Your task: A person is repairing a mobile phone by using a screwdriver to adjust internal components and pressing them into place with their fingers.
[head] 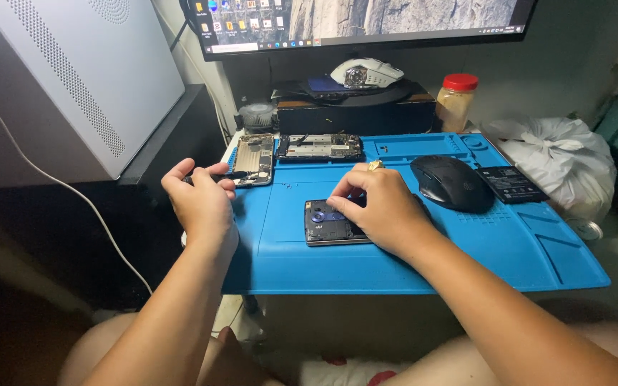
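Phone [323, 223], opened, lies near-centre on blue mat [466, 250]; right hand [384, 207] rests on it, fingertips pinched together. Left hand [202, 200], at the mat's left edge, grips a dark tool [232, 174].

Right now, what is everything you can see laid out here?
repair mat: one, blue, covering the small table
opened phone: one, dark, mat centre, under the right fingers
phone frames: two, stripped, at the mat's back left
computer mouse: one, black, on the mat's right
phone battery: one, black, right of the mouse
gaming mouse: one, white, on the dark box under the monitor
monitor: one, lit, at the top
jar: one, red lid, back right
plastic bag: one, white, far right
computer case: one, white, left
left hand: holds a thin dark tool
right hand: ring on one finger, resting on the phone
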